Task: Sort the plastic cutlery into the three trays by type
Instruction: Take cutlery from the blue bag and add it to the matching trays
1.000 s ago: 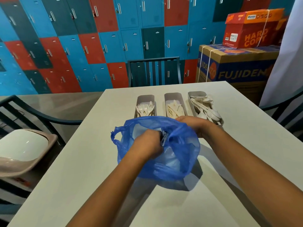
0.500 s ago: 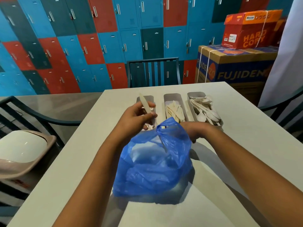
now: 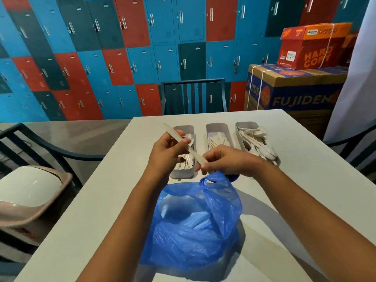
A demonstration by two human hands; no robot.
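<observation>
Left tray contents mostly behind hands; bag contents indistinct.

Three trays are sitting side by side on the table: left tray, middle tray, right tray. The bag is lying before them. Both hands, left and right, are holding a knife above the left tray.

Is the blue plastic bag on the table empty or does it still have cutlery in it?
Not empty. Pale shapes show through the blue bag, and it bulges on the table. Which cutlery types remain, cannot tell.
</observation>
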